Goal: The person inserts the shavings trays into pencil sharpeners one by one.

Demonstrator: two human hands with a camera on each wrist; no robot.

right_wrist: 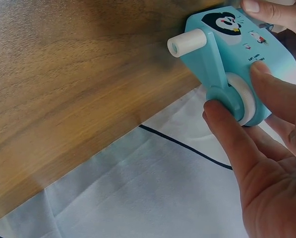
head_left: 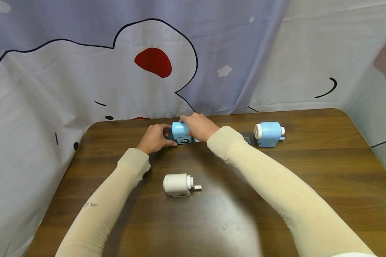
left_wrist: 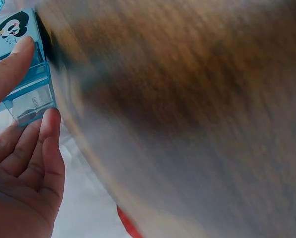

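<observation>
A light-blue crank pencil sharpener [head_left: 181,132] with a panda print lies near the table's back edge, between both hands. My right hand [head_left: 200,125] grips its body; in the right wrist view the thumb is on the printed side and the fingers sit by the crank arm [right_wrist: 218,64] with its white knob [right_wrist: 188,43]. With thumb and fingertips my left hand [head_left: 154,138] pinches the clear shavings drawer [left_wrist: 33,101], which sticks partly out of the body in the left wrist view.
Nearer the front, a cream crank sharpener [head_left: 177,185] lies on the wooden table [head_left: 199,228]. To the right stands another blue sharpener [head_left: 269,135], with a dark see-through piece [head_left: 248,138] beside it. A patterned curtain [head_left: 231,53] hangs behind the table's back edge.
</observation>
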